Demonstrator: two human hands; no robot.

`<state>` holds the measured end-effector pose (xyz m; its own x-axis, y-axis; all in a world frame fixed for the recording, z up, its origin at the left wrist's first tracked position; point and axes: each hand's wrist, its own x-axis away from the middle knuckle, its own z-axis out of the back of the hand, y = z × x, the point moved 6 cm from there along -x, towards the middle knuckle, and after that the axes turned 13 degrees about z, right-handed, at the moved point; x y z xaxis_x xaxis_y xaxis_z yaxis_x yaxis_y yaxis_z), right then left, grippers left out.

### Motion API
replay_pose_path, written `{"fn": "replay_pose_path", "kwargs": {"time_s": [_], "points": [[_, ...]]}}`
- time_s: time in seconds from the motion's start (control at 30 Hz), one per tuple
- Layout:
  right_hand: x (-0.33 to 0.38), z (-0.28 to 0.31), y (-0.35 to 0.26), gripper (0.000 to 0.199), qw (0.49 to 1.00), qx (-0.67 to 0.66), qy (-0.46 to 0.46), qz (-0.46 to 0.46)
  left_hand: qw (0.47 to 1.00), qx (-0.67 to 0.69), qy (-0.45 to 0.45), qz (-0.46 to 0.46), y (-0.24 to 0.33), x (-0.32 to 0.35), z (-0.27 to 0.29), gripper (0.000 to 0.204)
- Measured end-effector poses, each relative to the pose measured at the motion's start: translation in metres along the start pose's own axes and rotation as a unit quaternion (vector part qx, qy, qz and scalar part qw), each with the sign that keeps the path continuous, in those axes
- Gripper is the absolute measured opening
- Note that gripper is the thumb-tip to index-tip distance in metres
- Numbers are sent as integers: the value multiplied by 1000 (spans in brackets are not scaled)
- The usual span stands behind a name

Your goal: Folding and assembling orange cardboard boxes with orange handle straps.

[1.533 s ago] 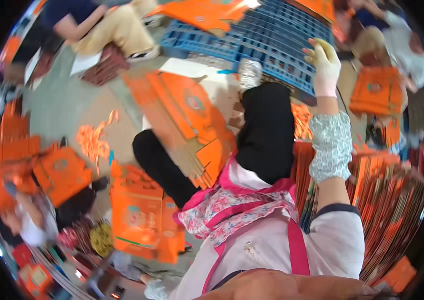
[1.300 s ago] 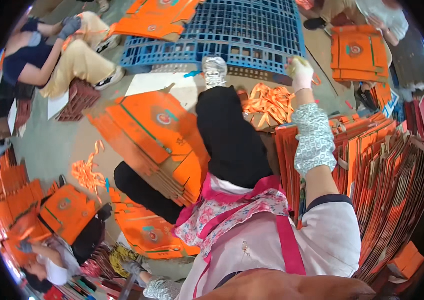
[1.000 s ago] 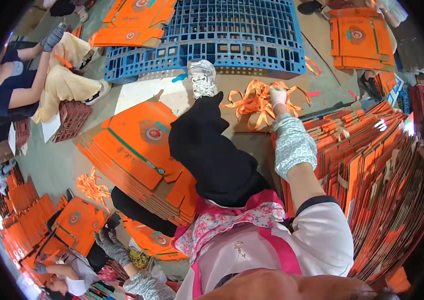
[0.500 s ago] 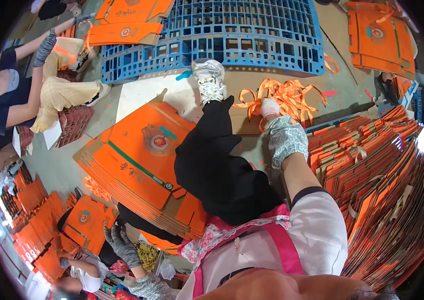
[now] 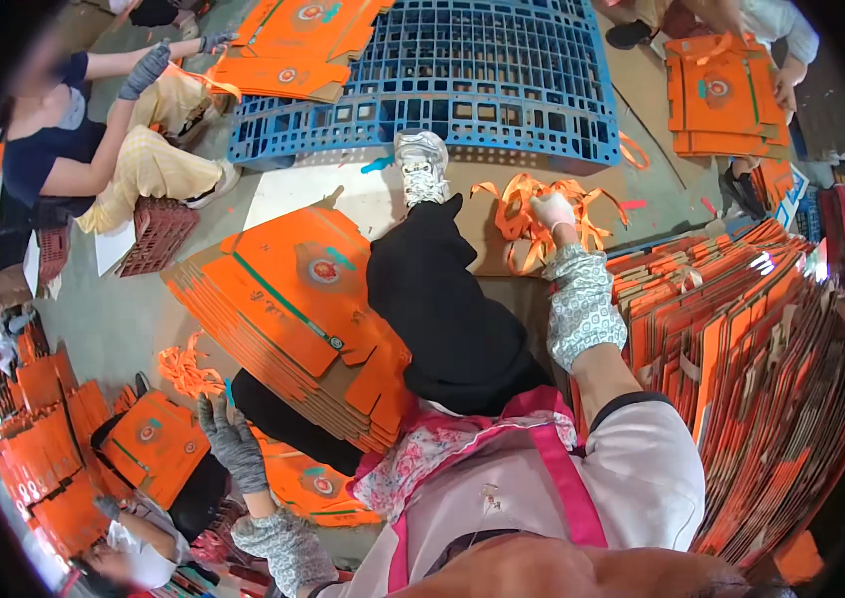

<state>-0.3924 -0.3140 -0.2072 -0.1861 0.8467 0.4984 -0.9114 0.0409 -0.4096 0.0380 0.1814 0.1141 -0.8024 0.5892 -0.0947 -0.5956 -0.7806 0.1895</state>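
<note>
My right hand [image 5: 553, 210], in a white glove with a patterned oversleeve, is closed on a tangled heap of flat orange ribbons [image 5: 517, 221] on brown cardboard. Its fingertips are partly hidden among the loops. My left hand [image 5: 231, 444], in a grey glove, is held out at the lower left with its fingers apart and nothing in it. Between the two arms, a stack of flattened orange cartons [image 5: 283, 289] lies beside my black-trousered leg. Near my left fingers is a smaller pile of orange ribbons [image 5: 189, 369].
A blue plastic pallet [image 5: 422, 110] stands ahead. Upright rows of folded orange cartons [image 5: 741, 349] fill the right side. At the left a person [image 5: 94, 149] with grey gloves handles orange cartons [image 5: 288, 75]. Another person holds cartons [image 5: 726, 100] at the far right.
My left hand has come up and forward beside the carton stack. My right hand stays at the ribbons, which have shifted and bunched beneath it. A person has come into sight at the far right.
</note>
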Motion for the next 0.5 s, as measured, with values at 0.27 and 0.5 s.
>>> {"fn": "replay_pose_path", "kwargs": {"time_s": [0.27, 0.5], "points": [[5, 32, -2, 22, 880, -429, 190, 70, 998, 50, 12, 37, -13, 28, 9, 38], [25, 61, -24, 23, 811, -512, 258, 117, 997, 55, 37, 25, -21, 40, 8, 39]]}}
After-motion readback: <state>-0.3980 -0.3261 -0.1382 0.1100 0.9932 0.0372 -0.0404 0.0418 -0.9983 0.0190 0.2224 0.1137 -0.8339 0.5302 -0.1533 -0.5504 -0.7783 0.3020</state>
